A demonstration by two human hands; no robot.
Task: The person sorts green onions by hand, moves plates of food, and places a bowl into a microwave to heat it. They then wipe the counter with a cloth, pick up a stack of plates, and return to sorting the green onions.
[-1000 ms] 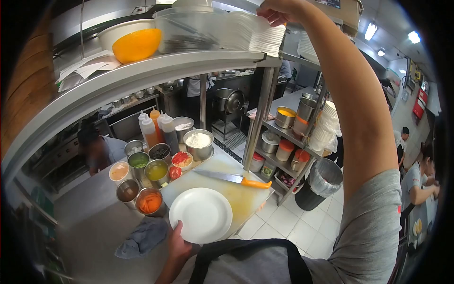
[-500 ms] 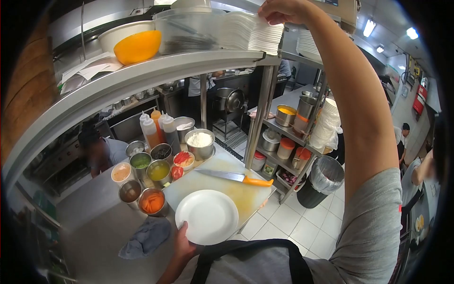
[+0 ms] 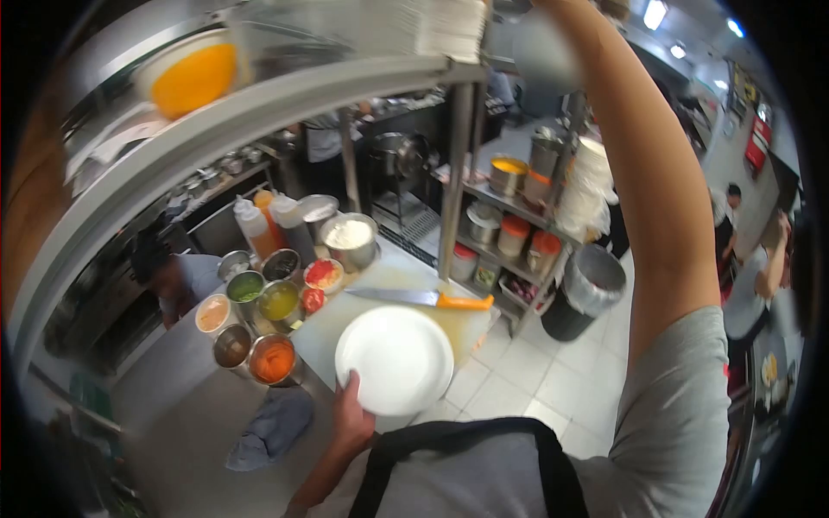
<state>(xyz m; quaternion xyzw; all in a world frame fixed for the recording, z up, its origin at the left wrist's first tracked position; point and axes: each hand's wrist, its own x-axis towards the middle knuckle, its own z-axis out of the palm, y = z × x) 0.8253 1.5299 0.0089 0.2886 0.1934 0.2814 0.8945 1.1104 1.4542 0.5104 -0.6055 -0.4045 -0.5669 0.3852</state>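
Note:
My left hand (image 3: 356, 416) grips the near left rim of a round white plate (image 3: 399, 358), thumb on top. Nothing lies on the plate, which is held over the near part of a cutting board (image 3: 321, 343). Just beyond it rests a knife (image 3: 401, 297) with an orange handle (image 3: 465, 301). My right arm (image 3: 652, 155) reaches up to the top edge of the view. The right hand (image 3: 557, 7) is mostly cut off there, its fingers hidden. Below it is a blurred pale rounded shape (image 3: 548, 56); I cannot make out whether the hand holds it. A stack of white dishes (image 3: 451, 30) stands left of it on the overhead shelf.
Metal tubs of ingredients, including shredded orange food (image 3: 274, 363) and white powder (image 3: 350, 233), crowd the counter beside squeeze bottles (image 3: 253, 226). A grey cloth (image 3: 272, 425) lies nearer. The overhead shelf (image 3: 285, 108) spans above. A lined bin (image 3: 585, 289) stands right. A person (image 3: 177, 276) bends beyond the counter.
The view has shifted, with the shelf higher in it. My right hand has left the stack of white dishes, moving right to the top edge. The left hand still holds the plate.

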